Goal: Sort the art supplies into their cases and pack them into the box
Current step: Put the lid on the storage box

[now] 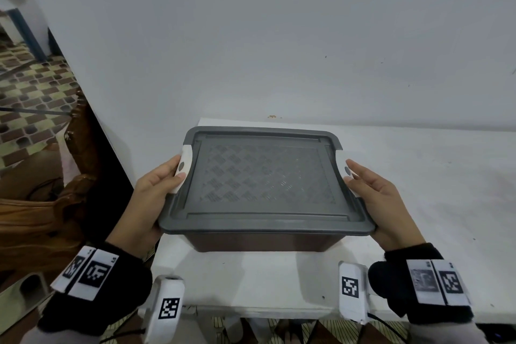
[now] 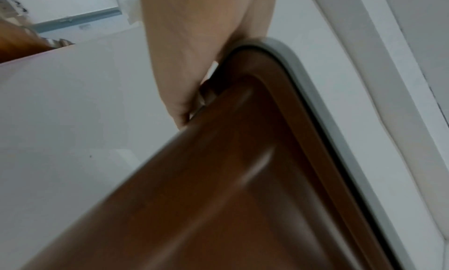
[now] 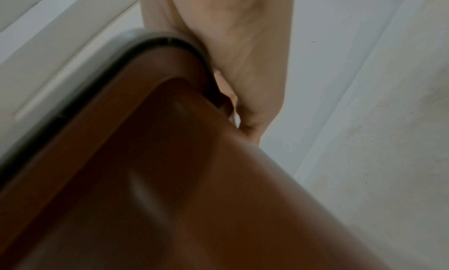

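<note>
A brown plastic box [image 1: 262,241] with a grey patterned lid [image 1: 262,181] is held between my two hands above the white table's near left part. My left hand [image 1: 156,190] grips the box's left end, thumb on the white latch [image 1: 183,167], fingers curled under the rim. My right hand [image 1: 377,198] grips the right end beside the other white latch [image 1: 349,176]. In the left wrist view the left hand [image 2: 184,62] curls under the grey rim against the brown box [image 2: 218,187]. The right wrist view shows the right hand [image 3: 243,62] likewise on the brown box [image 3: 194,187]. The contents are hidden.
The white table [image 1: 418,204] runs to the right along a white wall [image 1: 279,36]. A carved wooden chair [image 1: 42,204] stands left of the table, over a patterned tile floor [image 1: 30,92]. The table's front edge [image 1: 279,310] is close to me.
</note>
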